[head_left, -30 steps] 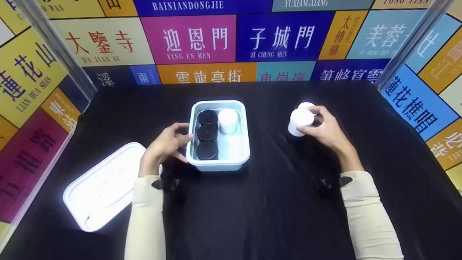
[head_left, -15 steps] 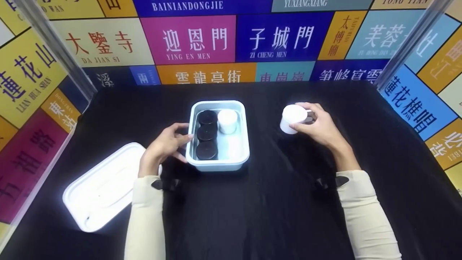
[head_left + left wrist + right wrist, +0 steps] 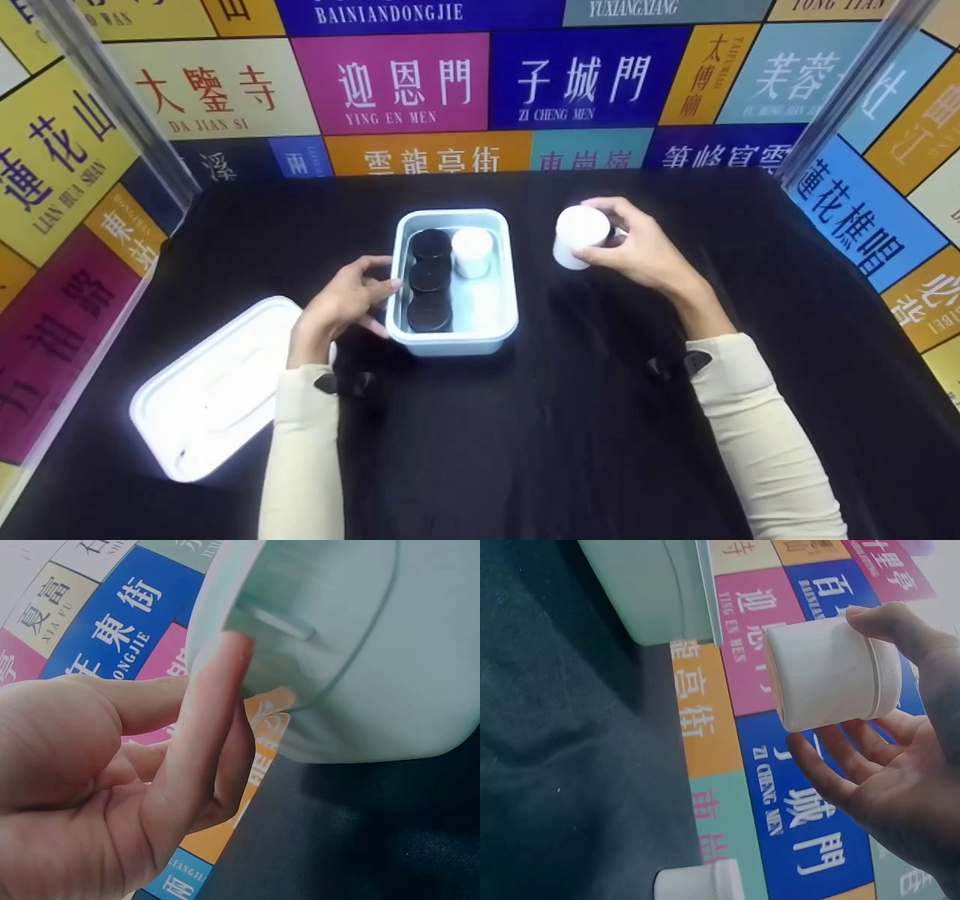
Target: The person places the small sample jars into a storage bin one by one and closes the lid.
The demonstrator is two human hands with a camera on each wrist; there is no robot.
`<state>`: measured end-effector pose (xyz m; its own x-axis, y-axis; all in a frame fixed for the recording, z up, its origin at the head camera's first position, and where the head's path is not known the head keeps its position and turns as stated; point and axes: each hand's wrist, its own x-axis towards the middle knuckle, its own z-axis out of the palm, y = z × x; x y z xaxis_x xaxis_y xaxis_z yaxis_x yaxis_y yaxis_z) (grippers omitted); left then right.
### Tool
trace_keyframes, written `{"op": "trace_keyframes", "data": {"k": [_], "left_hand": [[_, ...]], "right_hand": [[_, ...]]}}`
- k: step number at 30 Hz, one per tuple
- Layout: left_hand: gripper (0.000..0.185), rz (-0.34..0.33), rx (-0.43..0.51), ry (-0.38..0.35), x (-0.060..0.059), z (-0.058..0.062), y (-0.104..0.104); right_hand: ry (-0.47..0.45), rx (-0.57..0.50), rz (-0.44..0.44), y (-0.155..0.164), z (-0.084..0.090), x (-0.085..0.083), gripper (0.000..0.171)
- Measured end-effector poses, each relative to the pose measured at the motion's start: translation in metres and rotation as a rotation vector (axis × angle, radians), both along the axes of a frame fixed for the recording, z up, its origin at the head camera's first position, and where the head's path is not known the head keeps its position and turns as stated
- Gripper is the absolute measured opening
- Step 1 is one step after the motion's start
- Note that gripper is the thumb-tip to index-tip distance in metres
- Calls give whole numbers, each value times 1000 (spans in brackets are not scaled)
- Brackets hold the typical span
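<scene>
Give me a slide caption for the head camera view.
Right hand holds white jar; left hand steadies tray.

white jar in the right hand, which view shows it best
The right wrist view: the white jar fills the frame close up, side and lid rim clear, held by the right hand. The head view shows it small, top-on. The left wrist view misses it.

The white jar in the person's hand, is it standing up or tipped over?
Tipped. The right hand holds the white jar up off the black table, leaning sideways; the right wrist view shows it lying almost level.
</scene>
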<state>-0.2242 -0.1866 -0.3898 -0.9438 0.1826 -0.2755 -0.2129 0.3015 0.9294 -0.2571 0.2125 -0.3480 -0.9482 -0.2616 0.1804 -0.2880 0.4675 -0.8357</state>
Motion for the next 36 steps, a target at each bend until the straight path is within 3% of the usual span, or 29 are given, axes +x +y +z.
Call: {"op": "trace_keyframes", "data": {"k": [11, 21, 24, 31, 36], "left_hand": [[55, -2, -1, 4, -1, -1, 0], [55, 0, -12, -7, -1, -1, -1], [55, -1, -9, -3, -2, 0, -1], [55, -1, -9, 3, -1, 1, 0], [55, -1, -12, -3, 0, 0, 0]], "right_hand": [[8, 120, 117, -30, 15, -2, 70], [93, 259, 204, -57, 29, -13, 63], [77, 290, 245, -65, 34, -17, 62], [-39, 216, 324, -76, 42, -26, 65], [-9, 350, 337, -88, 40, -29, 65]]}}
